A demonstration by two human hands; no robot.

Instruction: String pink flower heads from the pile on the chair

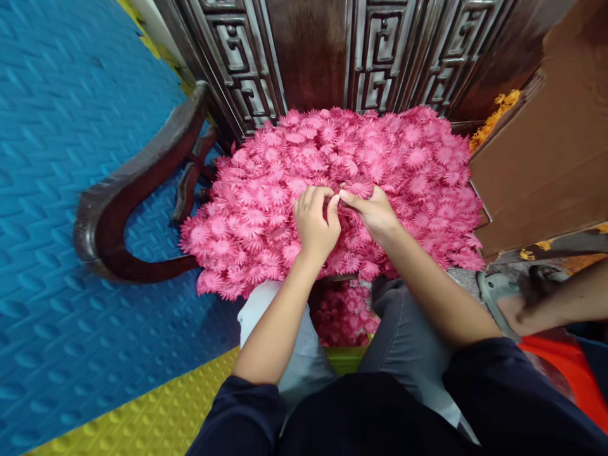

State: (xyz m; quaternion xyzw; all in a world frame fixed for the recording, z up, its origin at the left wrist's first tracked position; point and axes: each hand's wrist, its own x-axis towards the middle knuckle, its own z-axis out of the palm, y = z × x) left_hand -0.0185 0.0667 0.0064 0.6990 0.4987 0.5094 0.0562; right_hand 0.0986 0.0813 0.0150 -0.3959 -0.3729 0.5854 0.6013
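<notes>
A large heap of pink flower heads (266,209) covers the wooden seat in front of me. Over its middle, my right hand (380,215) pinches one pink flower head (360,185), whose petals spread above the fingers. My left hand (316,218) is closed in a pinch just left of it, thumb and fingertips meeting the right thumb. Whatever lies between the left fingertips is too small and covered to make out.
A carved dark wood backrest (313,57) rises behind the heap, with a curved armrest (109,221) at left. Brown cardboard (546,145) and orange flowers (496,120) stand at right. Another person's sandalled foot (513,313) is beside me. Blue matting (42,221) covers the left.
</notes>
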